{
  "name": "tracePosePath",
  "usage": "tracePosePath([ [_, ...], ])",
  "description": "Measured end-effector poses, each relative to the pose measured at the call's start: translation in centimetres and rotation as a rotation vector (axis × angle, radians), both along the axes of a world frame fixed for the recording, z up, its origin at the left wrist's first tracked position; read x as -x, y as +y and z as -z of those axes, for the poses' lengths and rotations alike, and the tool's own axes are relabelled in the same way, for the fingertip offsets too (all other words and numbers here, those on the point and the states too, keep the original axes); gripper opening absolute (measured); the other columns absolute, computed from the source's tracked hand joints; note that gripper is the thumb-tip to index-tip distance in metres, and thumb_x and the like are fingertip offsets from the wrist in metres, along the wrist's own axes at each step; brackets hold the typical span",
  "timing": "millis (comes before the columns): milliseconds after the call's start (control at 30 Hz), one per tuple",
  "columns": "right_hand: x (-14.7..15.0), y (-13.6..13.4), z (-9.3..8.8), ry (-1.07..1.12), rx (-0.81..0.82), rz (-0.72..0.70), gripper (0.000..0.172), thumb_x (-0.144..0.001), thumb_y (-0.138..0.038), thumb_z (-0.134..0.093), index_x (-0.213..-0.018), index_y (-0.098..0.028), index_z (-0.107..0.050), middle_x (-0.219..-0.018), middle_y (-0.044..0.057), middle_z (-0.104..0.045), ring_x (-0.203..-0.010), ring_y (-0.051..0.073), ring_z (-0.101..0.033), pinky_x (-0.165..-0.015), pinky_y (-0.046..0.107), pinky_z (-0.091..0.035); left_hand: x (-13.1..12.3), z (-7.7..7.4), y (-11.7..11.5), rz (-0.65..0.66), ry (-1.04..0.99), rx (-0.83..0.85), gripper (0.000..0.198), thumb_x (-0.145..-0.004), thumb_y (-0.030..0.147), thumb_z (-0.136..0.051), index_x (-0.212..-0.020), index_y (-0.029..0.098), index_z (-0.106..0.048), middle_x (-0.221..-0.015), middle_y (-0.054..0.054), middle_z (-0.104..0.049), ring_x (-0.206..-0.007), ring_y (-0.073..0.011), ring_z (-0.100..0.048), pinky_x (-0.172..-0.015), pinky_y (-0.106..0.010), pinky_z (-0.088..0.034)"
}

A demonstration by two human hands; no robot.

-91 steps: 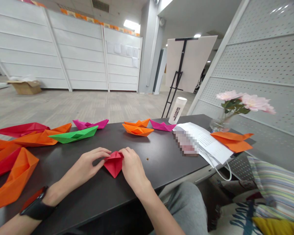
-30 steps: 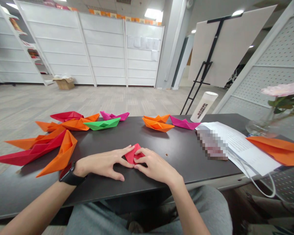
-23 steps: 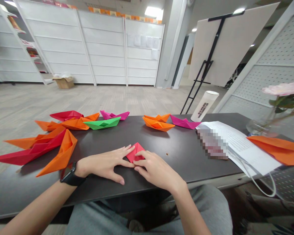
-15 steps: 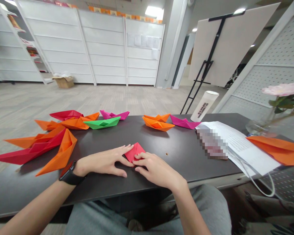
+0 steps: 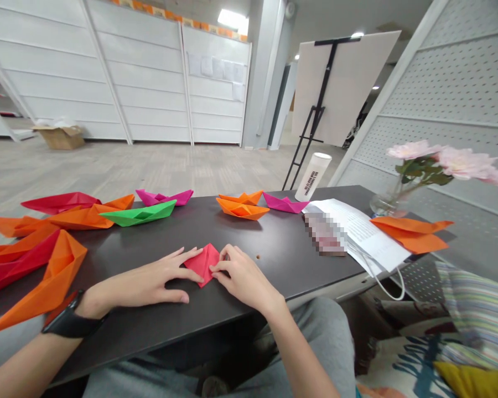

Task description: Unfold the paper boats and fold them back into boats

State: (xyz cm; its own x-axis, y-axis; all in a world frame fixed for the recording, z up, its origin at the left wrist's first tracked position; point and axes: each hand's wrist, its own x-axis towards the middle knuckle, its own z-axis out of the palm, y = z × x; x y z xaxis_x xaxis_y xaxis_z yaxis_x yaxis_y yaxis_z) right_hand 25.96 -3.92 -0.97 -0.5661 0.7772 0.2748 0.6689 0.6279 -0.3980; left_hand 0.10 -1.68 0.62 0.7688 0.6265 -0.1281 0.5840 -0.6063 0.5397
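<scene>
A small red folded paper (image 5: 205, 262) lies flat on the dark table (image 5: 282, 260) just in front of me. My left hand (image 5: 149, 282) rests on the table with its fingers stretched out, the fingertips pressing the paper's left side. My right hand (image 5: 240, 276) is curled, with its fingertips pinched on the paper's right edge. A black watch (image 5: 66, 323) sits on my left wrist.
Several paper boats line the table's far side: green (image 5: 139, 214), orange (image 5: 241, 210), pink (image 5: 284, 204). Large orange and red boats (image 5: 45, 284) lie at the left. At the right are printed sheets (image 5: 357, 232), a white tube (image 5: 313, 177), a flower vase (image 5: 384, 204) and an orange boat (image 5: 410, 235).
Both hands have stayed on the red paper, pressing it flatter against the table. The view has swung a little to the right, showing the flowers and cushion again.
</scene>
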Motion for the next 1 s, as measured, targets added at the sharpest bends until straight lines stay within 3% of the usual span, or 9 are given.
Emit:
tracePosePath([
  [100,-0.1,0.3,0.3,0.055,0.051,-0.016,0.011,-0.093,-0.024,-0.063,-0.093,-0.021,-0.074,-0.1,0.004,-0.056,-0.098,0.018,-0.056,-0.09,0.031,-0.047,-0.5,1.6,0.4,-0.207,-0.049,-0.055,0.061,-0.091,0.049,-0.058,-0.146,0.027,-0.044,-0.161,-0.011,-0.028,-0.148,-0.0369,-0.022,-0.116,-0.055,-0.029],
  [167,0.0,0.6,0.3,0.093,0.091,0.006,0.008,-0.089,-0.024,-0.067,-0.095,-0.021,-0.072,-0.105,0.005,-0.056,-0.1,0.018,-0.056,-0.092,0.032,-0.047,-1.0,2.4,0.7,-0.295,-0.11,-0.095,0.062,-0.091,0.047,-0.058,-0.147,0.024,-0.042,-0.157,-0.013,-0.037,-0.146,-0.0361,-0.03,-0.116,-0.054,-0.03],
  [267,0.1,0.9,0.1,0.158,0.157,0.13,0.037,-0.08,-0.026,-0.076,-0.114,-0.021,-0.065,-0.113,0.007,-0.056,-0.107,0.022,-0.056,-0.094,0.035,-0.047,-1.9,2.6,1.1,-0.334,-0.26,-0.078,0.05,-0.086,0.041,-0.065,-0.132,0.024,-0.055,-0.14,-0.012,-0.058,-0.133,-0.0336,-0.05,-0.112,-0.05,-0.037],
  [367,0.4,1.2,-0.2,0.218,0.227,0.183,0.062,-0.075,-0.029,-0.08,-0.131,-0.02,-0.054,-0.108,0.007,-0.062,-0.104,0.023,-0.058,-0.093,0.037,-0.047,-2.3,2.0,1.4,-0.416,-0.524,0.057,0.04,-0.079,0.038,-0.074,-0.113,0.023,-0.061,-0.118,-0.009,-0.068,-0.108,-0.028,-0.066,-0.099,-0.044,-0.051],
  [433,0.7,1.3,-0.6,0.299,0.293,0.13,0.057,-0.079,-0.03,-0.076,-0.131,-0.02,-0.055,-0.102,0.005,-0.066,-0.095,0.021,-0.061,-0.089,0.034,-0.048,-2.2,1.6,1.5,-0.505,-0.681,0.187,0.041,-0.074,0.036,-0.079,-0.107,0.021,-0.06,-0.105,-0.007,-0.069,-0.09,-0.0234,-0.07,-0.086,-0.039,-0.057],
  [567,1.3,1.4,-1.3,0.527,0.438,0.004,0.025,-0.094,-0.034,-0.057,-0.114,-0.022,-0.066,-0.099,0.002,-0.07,-0.083,0.015,-0.061,-0.079,0.027,-0.048,-1.9,0.8,1.4,-0.604,-0.839,0.378,0.049,-0.064,0.026,-0.087,-0.105,0.02,-0.061,-0.088,-0.002,-0.069,-0.076,-0.0158,-0.067,-0.074,-0.028,-0.056],
  [733,1.6,1.8,-1.2,0.767,0.701,-0.028,0.028,-0.093,-0.035,-0.053,-0.107,-0.019,-0.072,-0.083,0.001,-0.066,-0.066,0.011,-0.054,-0.056,0.022,-0.047,-1.9,0.3,1.2,-0.654,-0.978,0.492,0.051,-0.06,0.016,-0.089,-0.104,0.019,-0.062,-0.083,0.0,-0.07,-0.074,-0.0145,-0.067,-0.07,-0.024,-0.055],
  [1000,1.7,1.9,-1.3,0.932,0.828,-0.112,0.028,-0.083,-0.04,-0.068,-0.097,-0.017,-0.074,-0.084,0.002,-0.066,-0.074,0.014,-0.059,-0.055,0.022,-0.053,-1.6,0.4,1.6,-0.614,-1.139,0.567,0.045,-0.063,0.01,-0.087,-0.099,0.018,-0.061,-0.082,0.001,-0.07,-0.074,-0.0112,-0.067,-0.071,-0.021,-0.052],
])
